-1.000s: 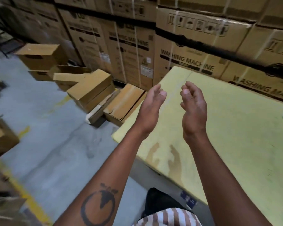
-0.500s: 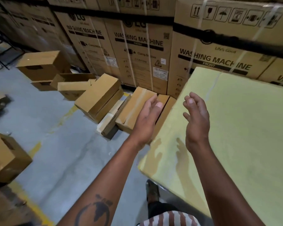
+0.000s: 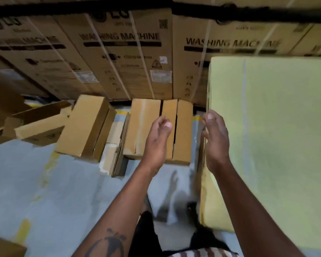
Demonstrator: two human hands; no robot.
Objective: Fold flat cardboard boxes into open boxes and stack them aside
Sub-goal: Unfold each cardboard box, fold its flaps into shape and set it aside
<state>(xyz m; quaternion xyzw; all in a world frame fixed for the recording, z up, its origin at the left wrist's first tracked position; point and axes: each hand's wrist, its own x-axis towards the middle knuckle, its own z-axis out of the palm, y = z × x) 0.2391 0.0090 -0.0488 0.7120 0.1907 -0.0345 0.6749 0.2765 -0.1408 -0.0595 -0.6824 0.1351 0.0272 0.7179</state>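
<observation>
Hands are empty, fingers loosely open: left hand (image 3: 158, 140) is nearer the flat boxes (image 3: 159, 128) at 12 o'clock, long axis pointing away; right hand (image 3: 216, 138) beside the bench (image 3: 276, 127).

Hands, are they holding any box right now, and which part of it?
No. The left hand and right hand are both bare, fingers loosely curled, hovering above the folded boxes on the floor. Nothing is gripped.

bare grey floor (image 3: 35, 182) lies open at the left; folded boxes (image 3: 143, 127) crowd the floor ahead; the washing machine cartons (image 3: 122, 52) wall off the back; the yellow counter (image 3: 276, 136) blocks the right.
</observation>
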